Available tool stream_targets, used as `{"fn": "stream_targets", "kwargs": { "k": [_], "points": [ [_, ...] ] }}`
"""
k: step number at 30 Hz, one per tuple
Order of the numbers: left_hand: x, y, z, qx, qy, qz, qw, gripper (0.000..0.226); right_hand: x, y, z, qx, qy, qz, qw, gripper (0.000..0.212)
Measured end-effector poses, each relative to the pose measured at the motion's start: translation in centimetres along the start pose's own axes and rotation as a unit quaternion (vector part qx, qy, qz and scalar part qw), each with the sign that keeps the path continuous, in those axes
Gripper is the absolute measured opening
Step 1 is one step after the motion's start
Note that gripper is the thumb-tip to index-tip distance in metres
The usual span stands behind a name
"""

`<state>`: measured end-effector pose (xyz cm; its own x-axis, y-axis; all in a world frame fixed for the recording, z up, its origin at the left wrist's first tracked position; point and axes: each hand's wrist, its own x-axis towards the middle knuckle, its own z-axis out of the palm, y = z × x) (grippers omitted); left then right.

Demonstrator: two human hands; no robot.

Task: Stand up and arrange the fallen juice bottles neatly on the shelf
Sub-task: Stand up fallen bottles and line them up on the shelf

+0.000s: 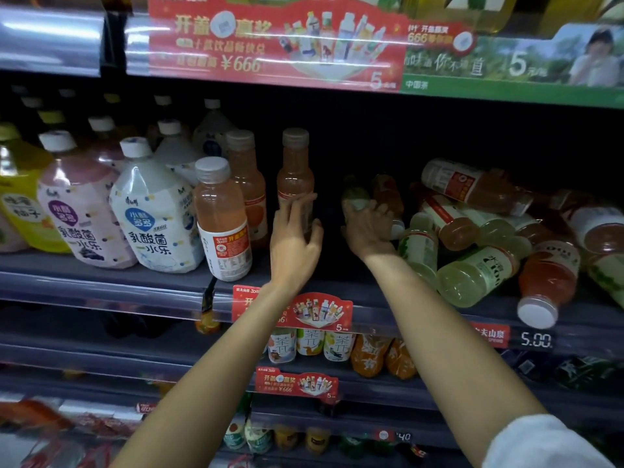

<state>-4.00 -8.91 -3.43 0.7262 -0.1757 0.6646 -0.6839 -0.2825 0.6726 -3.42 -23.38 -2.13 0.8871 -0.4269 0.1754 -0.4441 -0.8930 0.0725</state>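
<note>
A: Where do things stand on the shelf (pixel 111 282)?

B: The left hand (pixel 294 243) has its fingers (pixel 297 206) spread loosely against an upright pink juice bottle (pixel 295 170), steadying it just beside two more standing pink ones. The right hand (pixel 366 228) curls round a green-tinted bottle (pixel 353 194) deeper in — how tight the grip is, I cannot tell. The fallen bottles (pixel 479 244) lie heaped at the right, pink and pale green mixed.

A: So how to do this step well?

B: I'd judge: keep the left hand light on the standing bottle so it doesn't tip, lift the right hand's bottle by its body, turn the cap upward, and set it down flat — close beside its neighbour, label facing out.
</note>
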Motion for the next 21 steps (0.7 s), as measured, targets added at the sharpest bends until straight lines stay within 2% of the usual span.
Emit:
{"fn": "stream_targets", "kwargs": {
  "k": [2,5,8,11,14,16,18,19,21],
  "points": [
    [0.3,-0.3,0.6,-0.043,-0.057,-0.038,0.997,0.036,-0.8,0.1,-0.2,0.037,0.002,0.001,0.999,0.051],
    [1.0,-0.4,1.5,-0.086,-0.179,-0.134,0.971,0.042,-3.1,0.3,-1.1,0.086,-0.004,-0.013,0.996,0.053],
    [1.9,-0.5,2.8,-0.087,-0.221,-0.226,0.945,0.048,-5.7,1.0,-2.4,0.104,-0.003,-0.047,0.993,0.050],
    [2.5,-0.6,3.8,-0.044,-0.242,-0.241,0.939,0.058,-7.9,2.2,-3.7,0.095,0.054,-0.073,0.991,0.042],
    [3.1,-0.3,4.3,0.046,-0.276,-0.229,0.932,0.073,-8.2,3.8,-4.3,0.073,0.101,-0.070,0.990,0.035],
    [3.8,-0.1,4.6,0.080,-0.329,-0.236,0.911,0.093,-7.9,4.9,-3.9,0.051,0.092,-0.064,0.992,0.035],
    [4.2,0.5,4.8,0.064,-0.408,-0.269,0.870,0.118,-7.8,5.8,-3.1,0.062,0.064,-0.051,0.995,0.036],
    [4.3,0.6,4.9,0.067,-0.428,-0.274,0.859,0.118,-7.9,6.2,-2.8,0.075,0.046,-0.043,0.995,0.038],
    [4.2,0.5,5.3,0.107,-0.417,-0.260,0.864,0.100,-8.1,6.7,-2.1,0.099,0.023,-0.034,0.994,0.041]
  ]
}}
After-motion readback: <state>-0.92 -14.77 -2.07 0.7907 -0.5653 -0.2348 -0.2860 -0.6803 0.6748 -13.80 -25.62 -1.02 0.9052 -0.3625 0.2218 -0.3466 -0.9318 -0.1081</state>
